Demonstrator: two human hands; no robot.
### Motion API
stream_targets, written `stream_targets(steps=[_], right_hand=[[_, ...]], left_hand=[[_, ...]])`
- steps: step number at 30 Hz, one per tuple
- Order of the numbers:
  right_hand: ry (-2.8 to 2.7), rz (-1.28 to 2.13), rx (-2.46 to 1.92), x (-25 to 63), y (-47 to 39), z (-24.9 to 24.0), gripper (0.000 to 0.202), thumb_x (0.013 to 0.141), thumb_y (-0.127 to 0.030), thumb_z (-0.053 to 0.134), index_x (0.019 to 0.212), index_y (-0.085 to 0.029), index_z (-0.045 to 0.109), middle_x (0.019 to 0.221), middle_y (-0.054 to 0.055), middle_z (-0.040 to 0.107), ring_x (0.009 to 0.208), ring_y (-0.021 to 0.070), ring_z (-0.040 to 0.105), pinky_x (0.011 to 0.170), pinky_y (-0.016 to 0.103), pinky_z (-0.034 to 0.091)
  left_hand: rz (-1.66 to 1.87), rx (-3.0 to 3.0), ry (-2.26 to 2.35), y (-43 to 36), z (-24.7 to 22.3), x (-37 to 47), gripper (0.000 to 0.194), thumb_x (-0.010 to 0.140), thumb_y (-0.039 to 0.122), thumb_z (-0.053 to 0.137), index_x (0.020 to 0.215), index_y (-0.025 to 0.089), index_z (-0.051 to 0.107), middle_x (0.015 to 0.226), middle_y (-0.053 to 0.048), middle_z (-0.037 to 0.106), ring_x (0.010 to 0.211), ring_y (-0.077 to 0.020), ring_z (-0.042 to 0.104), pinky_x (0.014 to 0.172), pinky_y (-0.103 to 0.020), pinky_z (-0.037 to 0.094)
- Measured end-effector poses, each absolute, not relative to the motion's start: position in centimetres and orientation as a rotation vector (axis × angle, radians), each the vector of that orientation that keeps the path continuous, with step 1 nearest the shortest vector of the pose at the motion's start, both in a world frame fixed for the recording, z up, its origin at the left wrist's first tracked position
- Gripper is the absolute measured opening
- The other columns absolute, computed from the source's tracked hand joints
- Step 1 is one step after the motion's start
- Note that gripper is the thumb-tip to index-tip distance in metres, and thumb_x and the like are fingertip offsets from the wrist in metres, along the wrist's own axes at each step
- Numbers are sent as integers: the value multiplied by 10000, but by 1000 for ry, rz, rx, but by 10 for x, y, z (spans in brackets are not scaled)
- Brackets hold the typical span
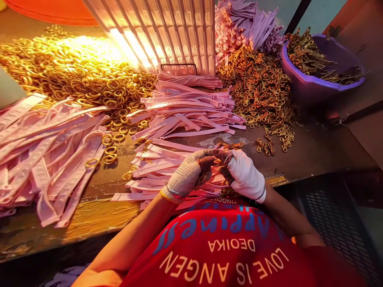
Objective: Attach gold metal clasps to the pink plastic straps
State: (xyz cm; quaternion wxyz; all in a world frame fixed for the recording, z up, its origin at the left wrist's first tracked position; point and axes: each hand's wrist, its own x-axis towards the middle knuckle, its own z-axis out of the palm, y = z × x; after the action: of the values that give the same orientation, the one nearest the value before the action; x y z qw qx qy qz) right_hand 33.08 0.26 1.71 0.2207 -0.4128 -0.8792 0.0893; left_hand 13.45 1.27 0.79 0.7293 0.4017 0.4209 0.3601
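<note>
Along the near edge of a worktable (119, 187), one pair of hands, both gloved, fingertips together over layered pink straps (155, 164).

Left hand (188, 171): pale, dotted knit; fingers curled inward.
Right hand (245, 172): plain white; fingers likewise bent.
Grip: thumbs and fingers drawn close, hardly any gap; whether something is pinched there (the fingertips cover the spot) cannot be told.
Pink straps: beneath and beside both hands, loosely overlapped, some ends toward the wearer.

Hazards, as judged: any small part at the fingertips could slip, thick knit dulling the touch, and be lost among the layers; straps near the edge could slide off if the left forearm (134, 239) brushed them; stray rings beside them could become tangled in.

Surface: brown, worn, scuffed. Upon it: a left-hand strap heap (44, 159); a mound of gold rings (89, 75); a farther strap stack (185, 103); a heap of metal clasps (257, 91); a purple tub (302, 85) of metal pieces, right.

Room: ridged white panel (155, 32) behind the stack; orange object (56, 12), partly in view; dark plastic grid (332, 215) below, right; warm glare left, dimmer right.
</note>
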Motion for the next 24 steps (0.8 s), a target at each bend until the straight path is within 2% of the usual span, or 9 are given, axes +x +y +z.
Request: stream_targets(steps=[3, 5, 8, 11, 15, 17, 19, 21, 24], right_hand=[[-2337, 465, -1168, 330, 7, 16, 552, 905, -148, 584, 1455, -185, 550, 1225, 150, 700, 1135, 300, 653, 1034, 460, 548], [-2225, 753, -1097, 330, 13, 15, 500, 921, -194, 619, 1419, -206, 589, 1196, 119, 723, 1104, 275, 674, 1021, 426, 555], [-1879, 1188, -983, 323, 18, 11, 409, 937, -301, 666, 1337, -221, 642, 1149, 69, 745, 1036, 223, 696, 979, 376, 570], [-1454, 1314, -974, 309, 14, 2, 423, 898, -388, 736, 1281, -231, 648, 1155, 53, 740, 1018, 201, 699, 968, 359, 575], [-1329, 1191, -1046, 302, 5, -9, 390, 922, -368, 690, 1285, -242, 621, 1212, 66, 716, 1092, 218, 679, 1039, 387, 547], [-1546, 998, -1134, 306, 3, -9, 407, 923, -283, 618, 1325, -225, 597, 1259, 92, 693, 1163, 244, 653, 1103, 425, 507], [-1905, 716, -1258, 312, 4, -4, 510, 840, -190, 592, 1349, -168, 582, 1302, 148, 661, 1213, 292, 618, 1140, 470, 469], [-2308, 441, -1348, 317, 8, 7, 559, 748, -143, 598, 1306, -106, 605, 1288, 201, 650, 1193, 339, 610, 1096, 491, 486], [-2782, 196, -1371, 317, 19, 29, 401, 753, -134, 609, 1148, -99, 668, 1137, 199, 700, 1036, 334, 660, 900, 430, 542]], left_hand=[[780, 910, 890, 9, 17, 136, 544, 881, 438, 739, 1324, 154, 601, 521, 72, 510, 350, -65, 355, 342, -167, 257], [796, 927, 871, 7, 20, 137, 585, 877, 447, 747, 1355, 160, 569, 535, 74, 515, 358, -64, 359, 348, -165, 266], [842, 948, 863, 4, 14, 138, 450, 915, 518, 694, 1175, 156, 636, 530, 63, 505, 360, -60, 347, 349, -173, 249], [861, 877, 875, -1, 3, 142, 358, 929, 530, 671, 957, 176, 621, 499, 63, 483, 366, -67, 345, 356, -179, 243], [879, 812, 921, -10, -2, 150, 324, 870, 475, 742, 861, 199, 572, 490, 76, 476, 378, -69, 338, 368, -181, 258], [886, 871, 987, -11, 1, 151, 316, 893, 483, 699, 840, 206, 554, 472, 81, 460, 371, -75, 327, 363, -188, 255], [868, 999, 1044, -8, 4, 148, 312, 910, 486, 657, 828, 207, 545, 495, 76, 468, 391, -81, 343, 372, -191, 273], [830, 1203, 1054, -2, 5, 142, 293, 914, 459, 636, 819, 198, 544, 595, 44, 538, 467, -88, 407, 420, -193, 338], [772, 1464, 1095, 9, 6, 134, 234, 913, 388, 598, 800, 191, 543, 717, 0, 597, 582, -108, 468, 501, -203, 395]])
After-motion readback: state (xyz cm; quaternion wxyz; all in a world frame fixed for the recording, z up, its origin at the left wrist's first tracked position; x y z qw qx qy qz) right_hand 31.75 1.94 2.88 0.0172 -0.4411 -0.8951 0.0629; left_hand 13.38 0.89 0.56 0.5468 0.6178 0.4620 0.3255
